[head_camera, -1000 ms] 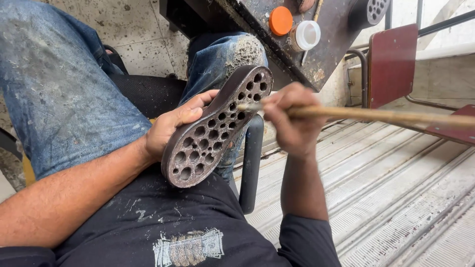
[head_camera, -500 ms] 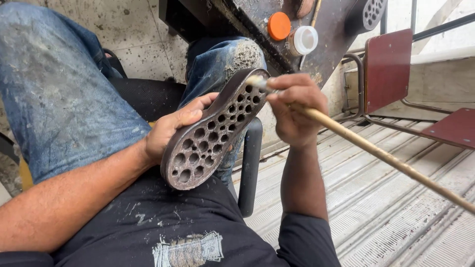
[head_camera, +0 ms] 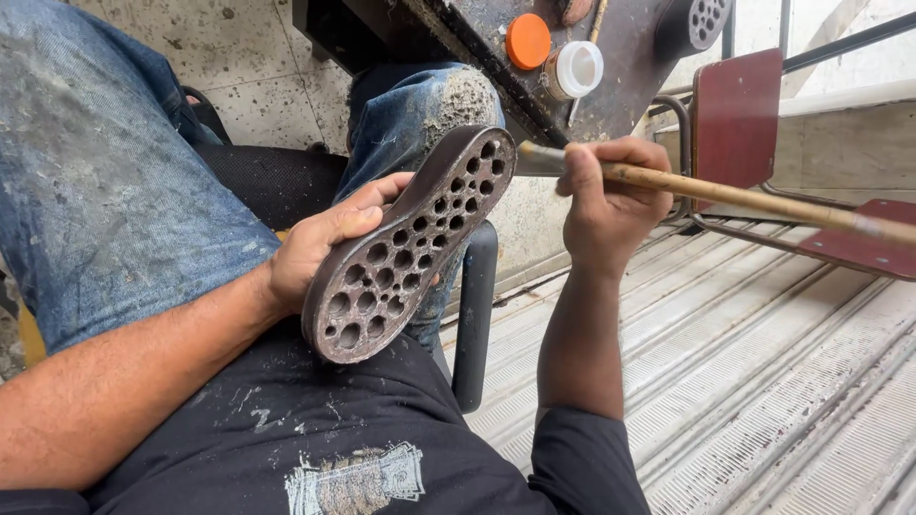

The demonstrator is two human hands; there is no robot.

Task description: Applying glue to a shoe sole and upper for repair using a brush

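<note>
Left hand [head_camera: 320, 250] grips the brown honeycomb shoe sole [head_camera: 410, 243] at frame centre, fingers curled behind | right hand [head_camera: 611, 205] pinches the long-handled brush [head_camera: 725, 195], swung back up level from its downward slant | bristles back at the sole's toe edge.

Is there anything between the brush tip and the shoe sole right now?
Nothing visible. The right hand holds the brush with its tip right at the toe edge of the sole, which the left hand holds up from behind.
</note>
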